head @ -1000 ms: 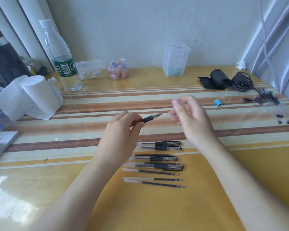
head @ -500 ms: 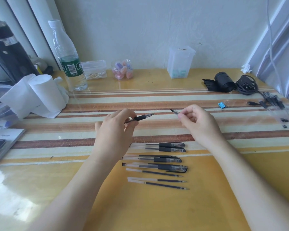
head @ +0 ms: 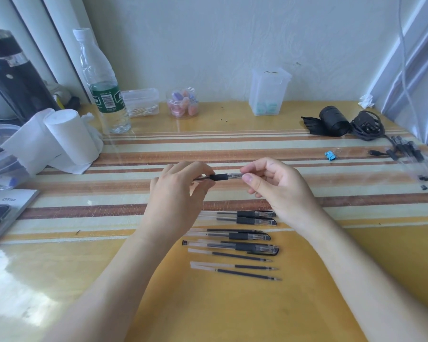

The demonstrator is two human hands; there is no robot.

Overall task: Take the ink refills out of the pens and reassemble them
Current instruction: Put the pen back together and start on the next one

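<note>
My left hand (head: 177,193) grips the barrel of a clear gel pen with a black grip (head: 221,177), held level above the striped table. My right hand (head: 277,186) pinches the pen's tip end between thumb and forefinger. Just below my hands lie several capped pens (head: 247,217) in a row. Nearer to me lie three loose ink refills (head: 242,257), all pointing right. Most of the held pen's barrel is hidden inside my left hand.
A water bottle (head: 104,90), paper roll (head: 67,137), small clear containers (head: 268,91) and a jar (head: 182,103) stand along the back. Black cables (head: 366,125), a blue binder clip (head: 330,155) and more pens in a clear sleeve (head: 415,156) lie at the right.
My right hand, which held a small tip piece apart from the pen, has moved left and now meets the pen's front end. Both hands have drawn together.
</note>
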